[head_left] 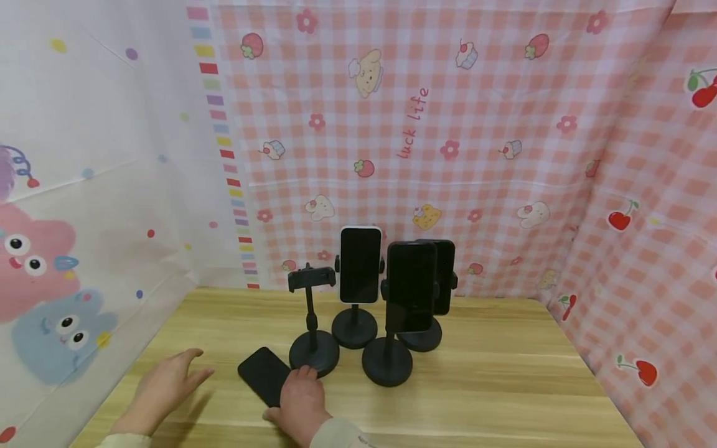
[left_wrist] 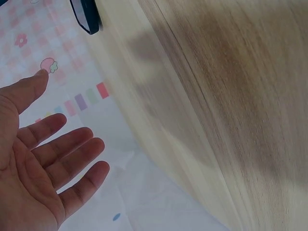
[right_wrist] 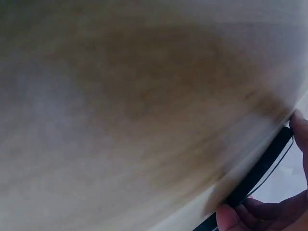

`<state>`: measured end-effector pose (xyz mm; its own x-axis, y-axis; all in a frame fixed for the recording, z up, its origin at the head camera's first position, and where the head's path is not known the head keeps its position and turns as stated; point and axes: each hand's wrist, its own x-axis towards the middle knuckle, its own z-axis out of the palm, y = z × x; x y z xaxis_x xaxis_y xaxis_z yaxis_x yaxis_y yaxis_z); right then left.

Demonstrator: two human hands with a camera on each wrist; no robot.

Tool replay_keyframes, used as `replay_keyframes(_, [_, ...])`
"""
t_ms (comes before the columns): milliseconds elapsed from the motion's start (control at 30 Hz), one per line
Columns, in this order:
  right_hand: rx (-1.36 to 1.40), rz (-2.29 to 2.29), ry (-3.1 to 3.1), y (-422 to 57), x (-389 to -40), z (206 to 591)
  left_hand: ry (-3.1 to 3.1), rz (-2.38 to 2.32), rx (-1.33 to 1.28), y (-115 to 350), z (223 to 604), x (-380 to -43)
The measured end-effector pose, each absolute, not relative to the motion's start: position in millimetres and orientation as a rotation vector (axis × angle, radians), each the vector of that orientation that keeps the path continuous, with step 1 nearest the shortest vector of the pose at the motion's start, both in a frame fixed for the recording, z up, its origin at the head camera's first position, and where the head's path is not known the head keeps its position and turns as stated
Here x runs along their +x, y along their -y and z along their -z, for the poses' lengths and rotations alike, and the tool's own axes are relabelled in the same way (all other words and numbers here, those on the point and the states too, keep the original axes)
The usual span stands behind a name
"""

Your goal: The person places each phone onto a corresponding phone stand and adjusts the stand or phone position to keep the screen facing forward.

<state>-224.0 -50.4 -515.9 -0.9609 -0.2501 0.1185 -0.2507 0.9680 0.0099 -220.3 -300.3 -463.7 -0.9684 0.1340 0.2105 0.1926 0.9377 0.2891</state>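
Note:
A black smartphone [head_left: 262, 373] lies on the wooden table at the front, near an unoccupied phone stand [head_left: 312, 280]. My right hand [head_left: 303, 398] grips the phone at its near right end. In the right wrist view, the thumb and fingertips meet the edges of the smartphone [right_wrist: 262, 166]. Left of the phone, my left hand [head_left: 165, 386] is held over the table with nothing in it. Its fingers are spread and slightly bent, and the palm of the left hand [left_wrist: 48, 168] shows in the left wrist view.
Behind stands a white-framed phone [head_left: 360, 264] on a stand. Right of it, a black phone [head_left: 411, 280] on a stand partly hides another black phone [head_left: 445, 274]. A checked cloth [head_left: 476, 93] hangs behind the wooden table [head_left: 504, 373], with a white printed cloth [head_left: 95, 155] at left.

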Motion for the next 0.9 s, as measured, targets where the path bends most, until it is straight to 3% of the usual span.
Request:
replay_keyframes(233, [0.412, -0.239, 3.079, 43.8, -225.0, 505.9, 2.933, 0.461, -0.218, 298.2, 462.3, -220.1])
replay_keyframes(900, [0.545, -0.089, 3.178, 23.4, -225.9, 483.3, 2.945, 0.477, -0.227, 292.2, 454.8, -220.9])
